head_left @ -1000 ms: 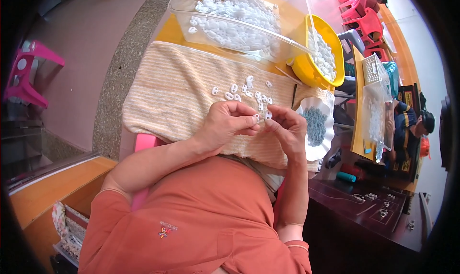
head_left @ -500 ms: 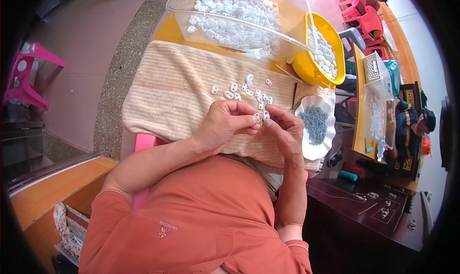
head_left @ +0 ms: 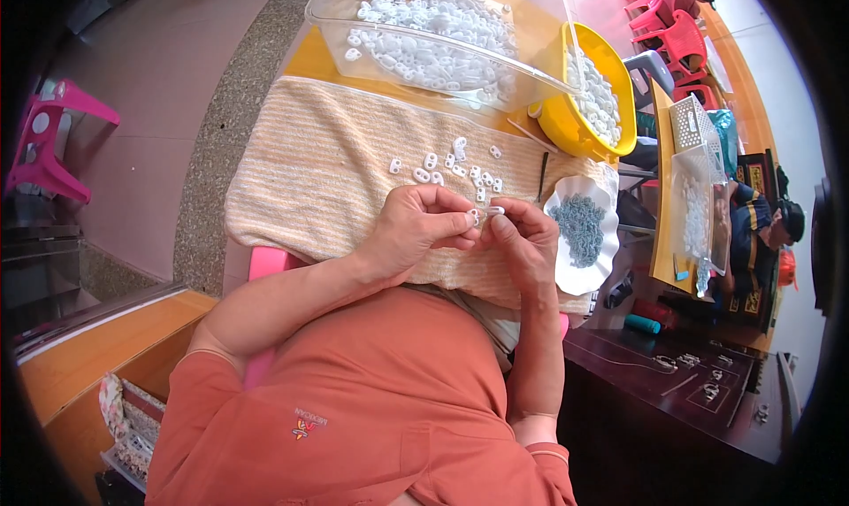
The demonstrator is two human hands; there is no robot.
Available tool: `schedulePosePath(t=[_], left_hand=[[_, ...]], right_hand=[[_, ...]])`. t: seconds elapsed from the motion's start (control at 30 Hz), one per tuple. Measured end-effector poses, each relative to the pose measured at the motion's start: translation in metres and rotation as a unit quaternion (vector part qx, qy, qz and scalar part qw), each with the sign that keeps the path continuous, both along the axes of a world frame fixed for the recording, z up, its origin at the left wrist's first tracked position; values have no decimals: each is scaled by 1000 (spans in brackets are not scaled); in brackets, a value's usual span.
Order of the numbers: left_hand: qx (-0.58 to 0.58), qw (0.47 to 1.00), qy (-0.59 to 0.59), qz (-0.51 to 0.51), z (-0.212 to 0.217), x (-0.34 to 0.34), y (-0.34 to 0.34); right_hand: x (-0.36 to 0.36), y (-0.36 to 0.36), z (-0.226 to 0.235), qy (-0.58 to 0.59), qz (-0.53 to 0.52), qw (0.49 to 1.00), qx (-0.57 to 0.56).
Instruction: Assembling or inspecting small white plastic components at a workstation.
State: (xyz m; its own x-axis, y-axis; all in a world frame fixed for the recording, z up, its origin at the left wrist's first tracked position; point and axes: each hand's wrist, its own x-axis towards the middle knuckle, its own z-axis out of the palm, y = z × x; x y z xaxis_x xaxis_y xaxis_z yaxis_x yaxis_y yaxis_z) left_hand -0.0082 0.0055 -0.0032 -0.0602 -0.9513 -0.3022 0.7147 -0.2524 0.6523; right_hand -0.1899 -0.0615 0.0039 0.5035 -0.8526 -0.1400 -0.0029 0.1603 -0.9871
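Note:
My left hand (head_left: 423,221) is closed in a pinch around a small white plastic piece (head_left: 476,216), mostly hidden by the fingertips. Close beside it, thumb and fingers of my right hand (head_left: 523,239) grip a white oval plastic piece (head_left: 497,210), lying sideways. The two pieces meet or nearly meet; which, I cannot tell. Both hands are just above a striped towel (head_left: 309,165). Beyond the fingertips, several loose white two-holed pieces (head_left: 431,161) are scattered on it. Right of my right hand stands a white scalloped dish (head_left: 603,267) with a heap of small grey springs (head_left: 580,227).
A clear plastic bin (head_left: 424,33) of white pieces stands at the far side, beside a yellow basin (head_left: 553,121) holding more. A thin dark stick (head_left: 543,177) lies near the dish. Another person (head_left: 761,232) sits at the right. A pink stool (head_left: 57,143) stands left.
The white piece in my right hand has turned from upright to sideways, and my right fingertips have shifted slightly. My left hand stays in place.

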Motion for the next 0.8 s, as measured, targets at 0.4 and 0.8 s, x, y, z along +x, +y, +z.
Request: schedulePosePath(t=[0.4, 0.8], left_hand=[[4, 1000, -1, 2, -1, 0, -1], [7, 1000, -6, 0, -2, 0, -1]], right_hand=[[6, 3, 8, -15, 5, 1000, 11], [1, 3, 1, 4, 15, 1000, 1]])
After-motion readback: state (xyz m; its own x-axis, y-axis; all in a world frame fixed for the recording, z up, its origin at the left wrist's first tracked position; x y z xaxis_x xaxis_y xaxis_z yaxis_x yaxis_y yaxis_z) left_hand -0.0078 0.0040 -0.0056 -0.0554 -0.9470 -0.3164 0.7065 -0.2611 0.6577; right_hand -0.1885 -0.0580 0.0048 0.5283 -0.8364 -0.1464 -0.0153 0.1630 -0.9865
